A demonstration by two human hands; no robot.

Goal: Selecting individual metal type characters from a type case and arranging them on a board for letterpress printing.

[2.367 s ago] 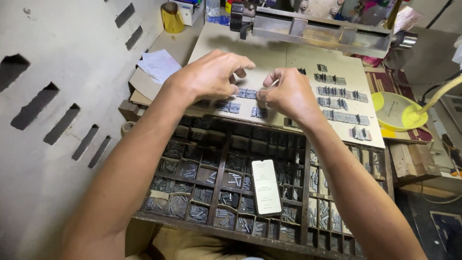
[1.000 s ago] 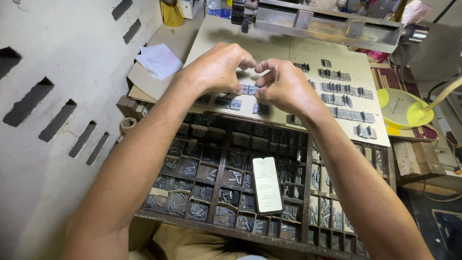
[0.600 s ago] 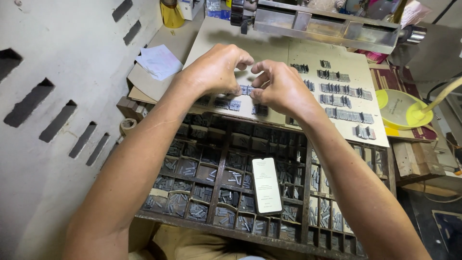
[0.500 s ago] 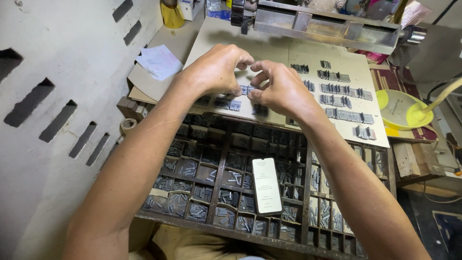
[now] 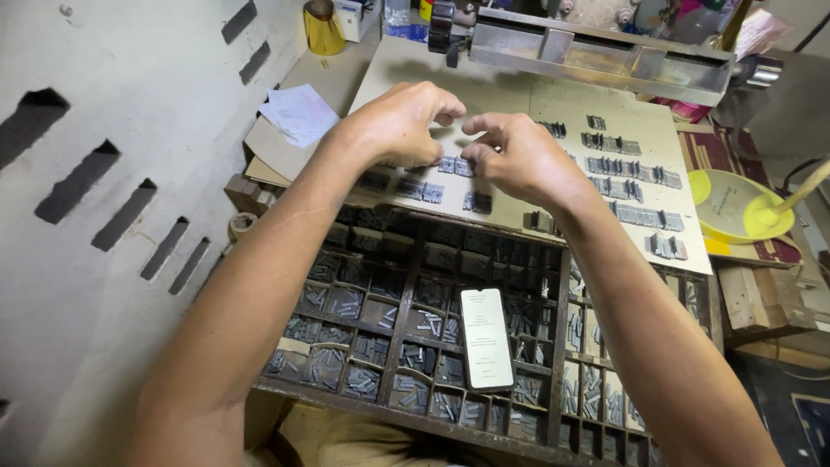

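A pale plaster wall (image 5: 112, 104) rises on the left, cut by a slanting row of dark slots (image 5: 130, 212); a beige counter (image 5: 519, 95) stretches ahead under flat, even light; a metal machine bar (image 5: 605, 56) runs along its far edge; a yellow plate (image 5: 735, 207) sits to the right; rough wooden blocks (image 5: 761, 298) lie below it.

you get soft, even light from above, faint shadows beneath your hands, sharp focus, slight wide-angle bending at edges.
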